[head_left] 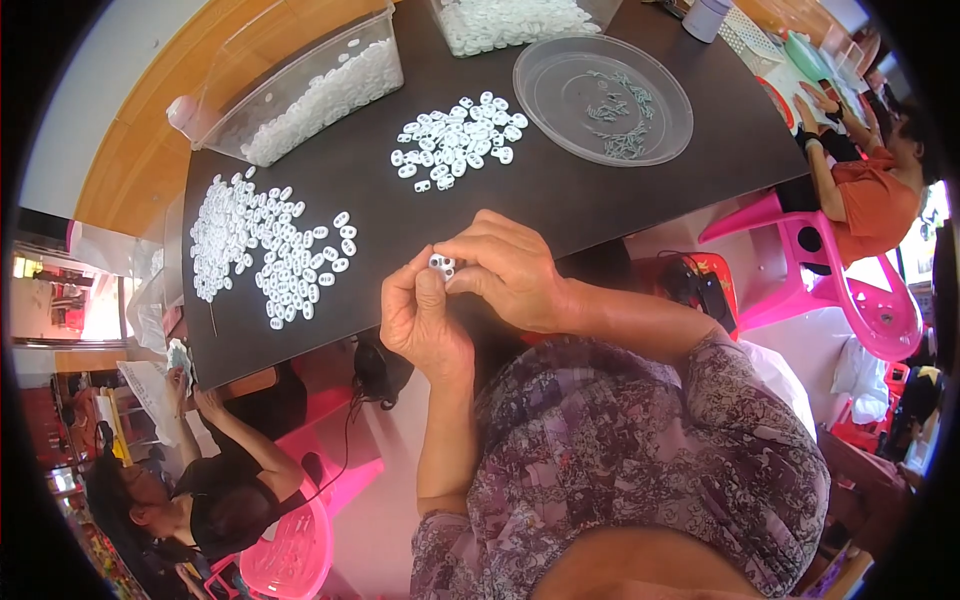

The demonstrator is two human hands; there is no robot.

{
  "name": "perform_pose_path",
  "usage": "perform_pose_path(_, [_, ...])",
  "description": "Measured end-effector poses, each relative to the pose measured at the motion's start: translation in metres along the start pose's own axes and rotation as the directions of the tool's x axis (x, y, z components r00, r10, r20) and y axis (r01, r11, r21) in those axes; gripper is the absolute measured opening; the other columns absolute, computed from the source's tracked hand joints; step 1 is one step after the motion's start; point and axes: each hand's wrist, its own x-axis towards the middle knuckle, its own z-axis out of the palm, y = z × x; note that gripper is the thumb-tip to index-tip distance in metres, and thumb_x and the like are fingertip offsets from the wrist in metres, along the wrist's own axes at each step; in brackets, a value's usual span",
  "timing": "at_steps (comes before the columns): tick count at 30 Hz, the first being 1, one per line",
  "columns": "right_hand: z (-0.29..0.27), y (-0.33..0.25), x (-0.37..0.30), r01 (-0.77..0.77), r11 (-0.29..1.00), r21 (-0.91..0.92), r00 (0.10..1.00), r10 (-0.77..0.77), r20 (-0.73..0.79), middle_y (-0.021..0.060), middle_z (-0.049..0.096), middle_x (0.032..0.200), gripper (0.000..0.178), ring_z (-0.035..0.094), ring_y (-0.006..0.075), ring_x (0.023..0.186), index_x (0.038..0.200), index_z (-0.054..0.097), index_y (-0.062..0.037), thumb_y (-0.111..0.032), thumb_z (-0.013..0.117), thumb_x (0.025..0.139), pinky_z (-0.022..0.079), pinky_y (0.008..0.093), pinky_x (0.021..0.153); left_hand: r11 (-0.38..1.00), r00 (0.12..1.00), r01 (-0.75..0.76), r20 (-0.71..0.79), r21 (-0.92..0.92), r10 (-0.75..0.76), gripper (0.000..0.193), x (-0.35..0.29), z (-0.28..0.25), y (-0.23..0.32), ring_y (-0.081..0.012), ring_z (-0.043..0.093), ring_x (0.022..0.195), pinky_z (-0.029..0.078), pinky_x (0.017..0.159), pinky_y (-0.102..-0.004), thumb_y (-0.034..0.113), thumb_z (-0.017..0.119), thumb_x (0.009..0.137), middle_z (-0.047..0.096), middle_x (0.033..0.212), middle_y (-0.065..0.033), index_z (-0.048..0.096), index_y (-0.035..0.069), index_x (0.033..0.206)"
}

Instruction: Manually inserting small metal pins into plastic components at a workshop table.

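Note:
Just off the dark table's front edge, my two hands meet around a small white oval plastic piece (441,265) with dark holes. My left hand (425,315) pinches it between thumb and forefinger. The thumb and fingers of my right hand (515,270) close on its other side, and whether they hold a second tiny part is hidden. Beyond my hands lies a loose pile of similar white pieces (455,140). A bigger spread of them (290,265) covers the table's left side. Small grey-green parts (625,115) rest in a round clear plastic lid (550,125) to the right.
A clear bin (225,105) heaped with white pieces stands at the back left, another bin (480,50) at the back. One person (220,490) sits at the left, another (875,190) at the right. Pink plastic chairs (285,555) flank the table (340,185).

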Motion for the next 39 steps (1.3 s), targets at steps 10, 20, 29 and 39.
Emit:
perform_pose_path(10, [0.006, 0.000, 0.000, 0.010, 1.000, -0.016, 1.000, -0.010, -0.006, 0.0084, 0.061, 0.079, 0.027, 0.054, 0.0209, 0.066, 0.095, 0.061, 0.0012, -0.002, 0.069, 0.069, 0.044, 0.0304, 0.057, 0.997, 0.999, 0.036, -0.019, -0.063, -0.037, 0.014, -0.001, 0.001, 0.003, -0.0111, 0.056, 0.081, 0.046, 0.073, -0.0243, 0.011, 0.059, 0.089, 0.060, 0.089, -0.0065, 0.059, -0.003, 0.094])
perform_pose_path(20, [0.008, -0.006, 0.004, -0.026, 1.000, -0.017, 0.998, 0.025, -0.049, 0.0092, 0.060, 0.080, 0.033, 0.053, 0.0206, 0.066, 0.098, 0.059, 0.0012, -0.002, 0.071, 0.068, 0.043, 0.0311, 0.057, 0.999, 0.999, 0.031, -0.043, -0.044, -0.033, 0.015, 0.002, 0.007, 0.012, -0.0113, 0.056, 0.080, 0.046, 0.074, -0.0242, 0.009, 0.058, 0.089, 0.060, 0.089, -0.0072, 0.059, -0.004, 0.094])
perform_pose_path(29, [0.013, -0.004, 0.001, 0.083, 0.996, -0.032, 0.994, -0.085, -0.067, 0.0110, 0.059, 0.078, 0.032, 0.053, 0.0249, 0.065, 0.096, 0.057, 0.0016, 0.000, 0.069, 0.067, 0.042, 0.0324, 0.054, 0.999, 0.999, -0.028, -0.037, -0.030, 0.026, 0.016, -0.002, 0.000, 0.003, -0.0092, 0.052, 0.079, 0.044, 0.073, -0.0231, 0.012, 0.058, 0.089, 0.057, 0.088, -0.0052, 0.058, -0.003, 0.093])
perform_pose_path(39, [0.022, 0.011, 0.001, 0.191, 0.978, -0.088, 0.975, -0.199, -0.102, 0.0112, 0.059, 0.077, 0.032, 0.052, 0.0238, 0.060, 0.094, 0.056, 0.0021, 0.004, 0.068, 0.065, 0.041, 0.0313, 0.051, 0.999, 0.999, -0.004, -0.040, -0.050, 0.002, 0.014, 0.001, -0.001, -0.008, -0.0095, 0.051, 0.078, 0.044, 0.070, -0.0245, 0.014, 0.053, 0.092, 0.056, 0.087, -0.0052, 0.052, 0.000, 0.090])
